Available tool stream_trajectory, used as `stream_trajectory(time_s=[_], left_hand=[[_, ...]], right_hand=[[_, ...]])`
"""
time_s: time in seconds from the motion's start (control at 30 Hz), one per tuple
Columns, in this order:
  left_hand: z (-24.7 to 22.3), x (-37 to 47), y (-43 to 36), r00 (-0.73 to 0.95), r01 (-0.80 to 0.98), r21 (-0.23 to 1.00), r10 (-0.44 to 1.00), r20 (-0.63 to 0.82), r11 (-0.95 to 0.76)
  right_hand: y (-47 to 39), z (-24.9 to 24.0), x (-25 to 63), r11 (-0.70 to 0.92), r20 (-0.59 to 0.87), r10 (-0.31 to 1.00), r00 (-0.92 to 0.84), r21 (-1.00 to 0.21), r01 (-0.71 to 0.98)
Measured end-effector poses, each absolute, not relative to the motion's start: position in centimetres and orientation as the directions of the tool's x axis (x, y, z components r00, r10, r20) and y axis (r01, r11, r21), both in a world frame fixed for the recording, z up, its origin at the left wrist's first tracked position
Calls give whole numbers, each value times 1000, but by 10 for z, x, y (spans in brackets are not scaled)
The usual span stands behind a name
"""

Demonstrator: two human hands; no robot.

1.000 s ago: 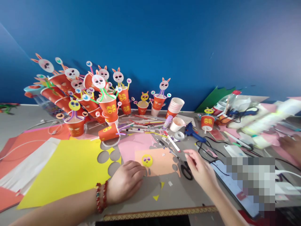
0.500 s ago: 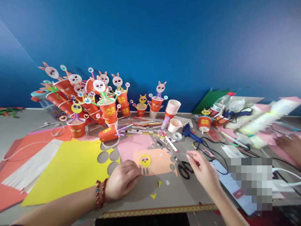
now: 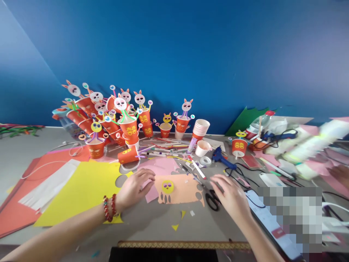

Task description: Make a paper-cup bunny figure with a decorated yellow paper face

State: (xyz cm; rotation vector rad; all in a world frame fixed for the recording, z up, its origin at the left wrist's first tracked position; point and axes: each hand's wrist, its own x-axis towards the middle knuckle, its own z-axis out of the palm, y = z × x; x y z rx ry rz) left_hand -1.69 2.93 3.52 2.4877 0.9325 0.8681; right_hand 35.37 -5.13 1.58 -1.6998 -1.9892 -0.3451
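Note:
My left hand [image 3: 134, 190], a red bead bracelet on its wrist, is over the right edge of the yellow paper sheet [image 3: 79, 189]. Its thumb and fingers are apart, with nothing seen between them. Just right of it, a yellow round face [image 3: 167, 186] with purple eyes lies on a peach paper sheet [image 3: 182, 193] with several cut-out holes. My right hand [image 3: 230, 193] holds nothing, fingers loosely spread beside the black-handled scissors [image 3: 212, 200], covering part of them. Between the hands lie small yellow paper scraps [image 3: 175, 227].
Red paper cups with rabbit-faced figures [image 3: 128, 125] crowd the back left. Behind the papers are pens and straws [image 3: 163, 145], a cup stack [image 3: 201, 127] and a blue glue gun [image 3: 222, 158] with its cord. A phone [image 3: 268, 218] lies at right; another person's hand [image 3: 339, 174] is at the far right.
My left hand has lifted off the peach sheet's left edge and moved left, its fingers opening. The right hand's fingers have spread and it has shifted slightly left. The view has shifted a little.

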Motion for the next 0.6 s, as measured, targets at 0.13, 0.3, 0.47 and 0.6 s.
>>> stream_trajectory(time_s=[0.13,0.3,0.47,0.6], left_hand=[[33,-16,27,621,504,444,668,410,-741],[27,-7,21,663,529,402,660,355,-747],[23,5,16,671,555,377,667,323,-741],[18,21,15,684,573,340,664,303,-746]], right_hand=[[-47,19,345,200,534,842,-85,-162,966],[-36,29,327,321,551,810,-203,-126,939],[-30,30,320,353,538,821,-193,-211,912],[-32,27,322,342,529,831,-174,-238,909]])
